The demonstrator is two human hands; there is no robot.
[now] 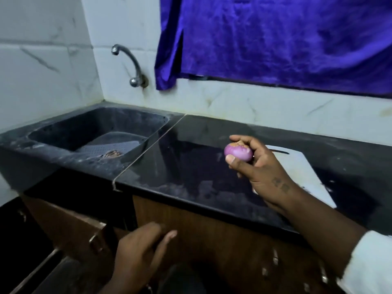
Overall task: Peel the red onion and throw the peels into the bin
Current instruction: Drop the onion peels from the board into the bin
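Closest and lowest is the left grip point(144, 249), with loose fingers and nothing in it, in front of the brown wooden cupboard door point(212, 236). Up and to the left of that grip is the dark grey stone sink point(89, 126). Inside it sits a grey plastic tray full of little holes point(118, 143). Some brown flaky bits point(110, 154) lie on the tray. A curved silver metal tap point(131, 64) sticks out of the white wall above. Right of the sink runs the shiny black bench point(186, 166). Over the bench, the right grip point(261, 172) curls round the small round red onion point(238, 152), thumb below and fingers on top. Just behind and right of this grip lies a flat white chopping board point(303, 172). A big blue-purple cloth curtain point(275, 39) hangs high above.
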